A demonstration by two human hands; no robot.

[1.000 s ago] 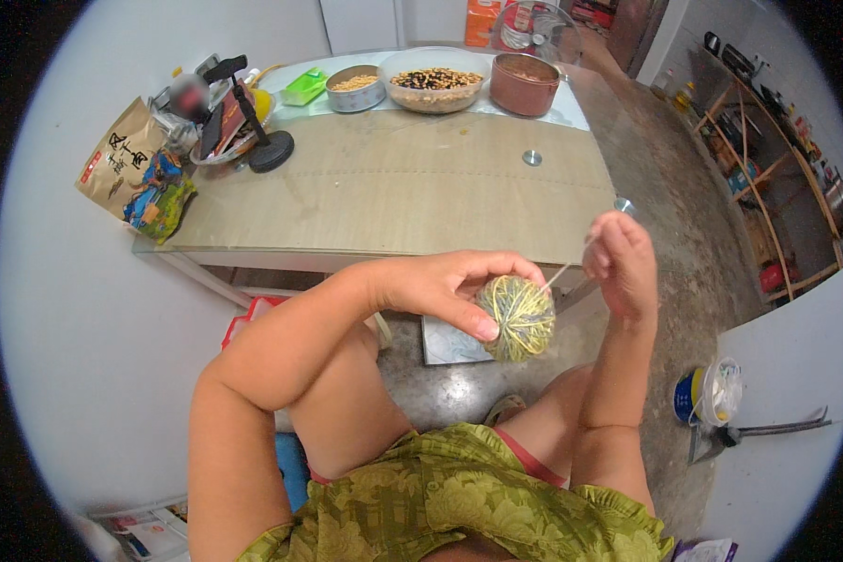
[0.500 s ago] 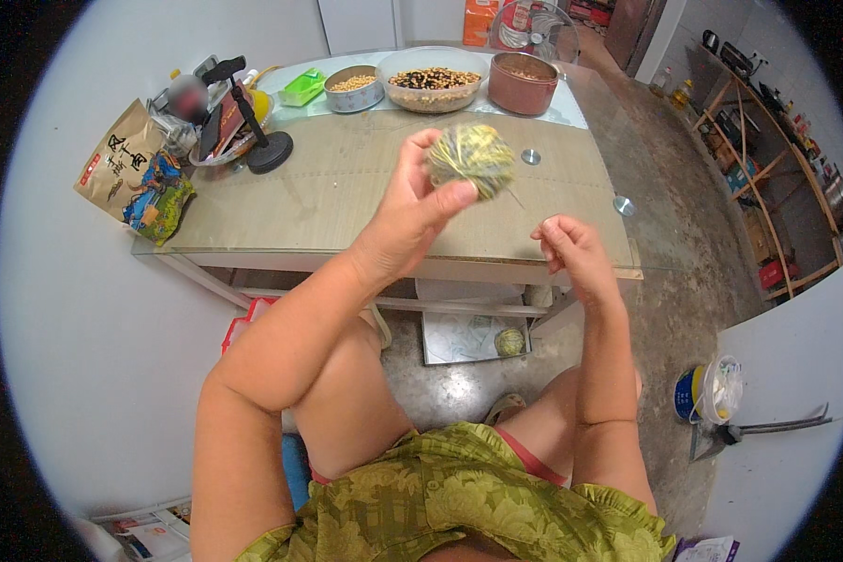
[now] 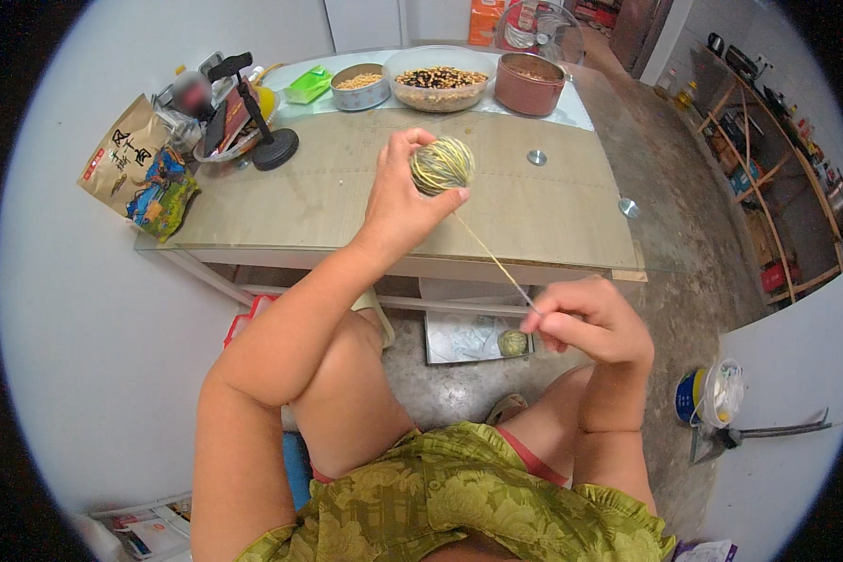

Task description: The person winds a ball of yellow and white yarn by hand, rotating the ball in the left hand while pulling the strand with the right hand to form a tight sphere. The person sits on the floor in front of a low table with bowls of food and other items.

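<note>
A ball of yellow and grey-green yarn (image 3: 448, 166) is held up over the near part of the table by my left hand (image 3: 399, 199), fingers behind it and thumb along its lower edge. From the ball a taut strand (image 3: 495, 258) slants down to my right hand (image 3: 592, 321), which pinches it between thumb and fingers past the table's front edge. A second, similar yarn ball (image 3: 512, 343) lies below in a shallow tray-like box (image 3: 461, 339) on the floor.
On the glass-topped table (image 3: 318, 201) stand a round tin (image 3: 360, 96), a clear bowl (image 3: 437, 96) of mixed kernels and a reddish pot (image 3: 529, 92). A black stand (image 3: 273, 150) and a brown snack bag (image 3: 140, 173) are at left. A bucket (image 3: 721, 391) sits at right.
My right hand has moved down and toward me, drawing the strand straight. My left hand with the yarn ball has shifted slightly left, and the ball has turned.
</note>
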